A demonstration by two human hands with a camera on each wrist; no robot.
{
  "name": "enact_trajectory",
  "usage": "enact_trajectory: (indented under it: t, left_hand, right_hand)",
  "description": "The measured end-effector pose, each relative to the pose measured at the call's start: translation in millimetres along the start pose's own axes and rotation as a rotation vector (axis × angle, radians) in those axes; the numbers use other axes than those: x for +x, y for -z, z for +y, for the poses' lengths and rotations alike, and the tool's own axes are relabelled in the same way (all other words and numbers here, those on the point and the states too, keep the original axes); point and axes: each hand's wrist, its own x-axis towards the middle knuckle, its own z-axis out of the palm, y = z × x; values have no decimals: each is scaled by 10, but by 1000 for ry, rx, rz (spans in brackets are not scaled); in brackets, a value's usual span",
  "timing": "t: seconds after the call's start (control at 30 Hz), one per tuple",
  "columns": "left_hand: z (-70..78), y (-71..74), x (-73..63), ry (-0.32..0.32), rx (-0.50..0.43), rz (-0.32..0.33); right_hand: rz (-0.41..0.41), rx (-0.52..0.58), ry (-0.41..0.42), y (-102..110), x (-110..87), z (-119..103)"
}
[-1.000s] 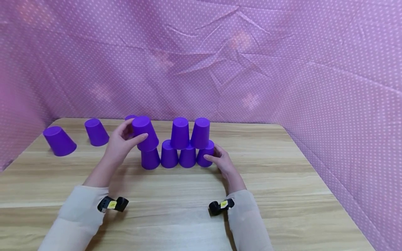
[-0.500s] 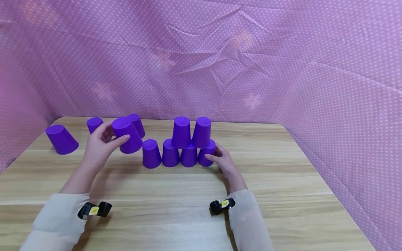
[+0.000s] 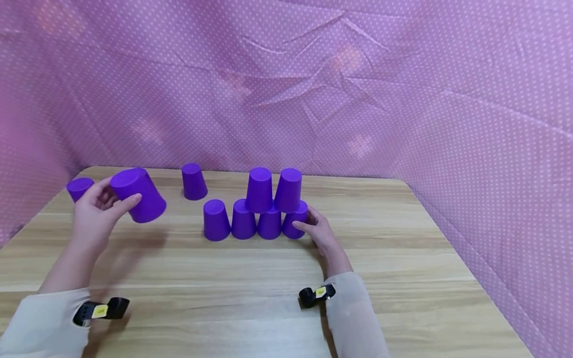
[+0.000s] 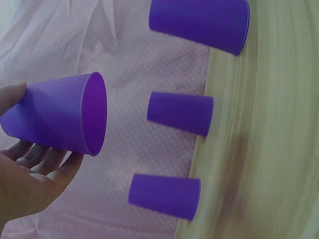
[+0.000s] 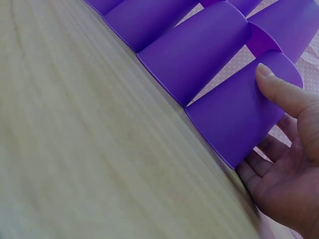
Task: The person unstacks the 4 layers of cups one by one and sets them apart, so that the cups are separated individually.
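Going biggest to smallest here, with the head view as a clock face: pink dotted cloth [image 3: 286, 89] fills everything around 12 and runs down past 3, and the wood-grain table [image 3: 224, 308] spreads out through 6. Pale sleeves come in next, the left sleeve [image 3: 45, 325] at 8 and the right sleeve [image 3: 353, 313] at 5.

Then the purple cup stack: a bottom row [image 3: 243, 223] of four upside-down cups around 7, with two upper cups [image 3: 259, 191] sitting over the joins on the 5 o'clock half of that row.

Hands now. Left hand [image 3: 91, 211] is at 9, gripping a held cup [image 3: 145, 194] up off the wood, mouth down and tilted. Thumb's on one side, fingers spread wide underneath on the other, so it's a proper grasp, just as wide as the cup is. Right hand [image 3: 318, 229] is at 5, thumb pressed on the near side of the end cup [image 5: 234, 114] and fingers tucked against the other side; that cup is standing on the table.

Singles: a lone cup [image 3: 194, 181] stands between 2 and 3 from the held one, and a half-hidden cup [image 3: 79, 186] pokes out at 11 from the left hand. Smallest are the black wrist cameras [image 3: 115, 308] with yellow labels, one at 8, the other between 5 and 6.
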Motion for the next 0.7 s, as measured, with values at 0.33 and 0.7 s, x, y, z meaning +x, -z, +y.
enact_trajectory:
  t: [0.33, 0.7]
  left_hand:
    - [-40, 524, -15, 42, -104, 104]
    - [562, 556, -297, 147, 5, 296]
  right_hand:
    - [-2, -4, -7, -7, -3, 2]
    - [-20, 12, -21, 8, 26, 2]
